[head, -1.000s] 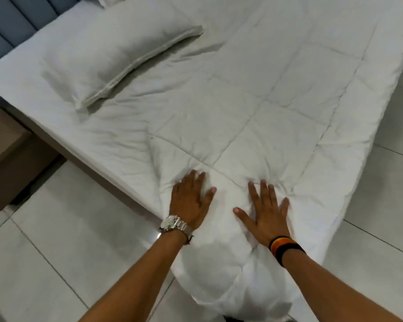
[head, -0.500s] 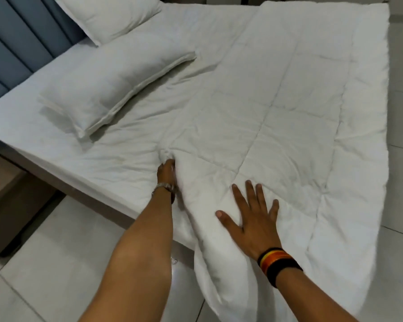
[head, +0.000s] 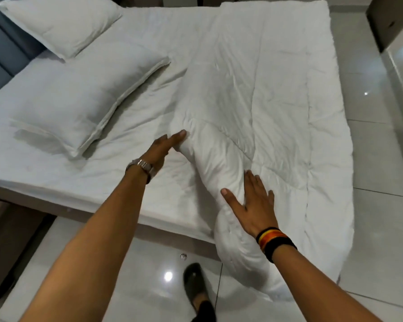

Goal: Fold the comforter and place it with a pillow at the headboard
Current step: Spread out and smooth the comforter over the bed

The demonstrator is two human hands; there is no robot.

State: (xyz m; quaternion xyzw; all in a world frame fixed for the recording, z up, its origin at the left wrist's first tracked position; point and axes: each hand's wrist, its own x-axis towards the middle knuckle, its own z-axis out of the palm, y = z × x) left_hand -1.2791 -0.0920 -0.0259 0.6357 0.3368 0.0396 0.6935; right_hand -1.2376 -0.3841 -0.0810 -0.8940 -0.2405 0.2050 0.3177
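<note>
1. Comforter point(head: 261, 101) fills the frame's centre and right, its lower end hanging off the bed point(head: 56, 182).
2. Right hand point(head: 254, 205) presses flat, fingers spread, on its bunched edge.
3. Left hand point(head: 163, 149), fingers extended, touches that edge.
4. Two pillows point(head: 79, 101) lie upper left.

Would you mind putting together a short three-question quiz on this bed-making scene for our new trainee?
1. True or false: the comforter hangs over the near edge of the bed.
2. How many pillows lie near the headboard?
   A. one  B. two  C. three
3. Which of the hands wears a wristwatch?

Key
1. True. Its near end droops toward the floor.
2. B. A near pillow and a far pillow.
3. The left hand, pressed against the comforter's bunched edge; the right hand, lying flat on the comforter, wears a striped wristband.
</note>
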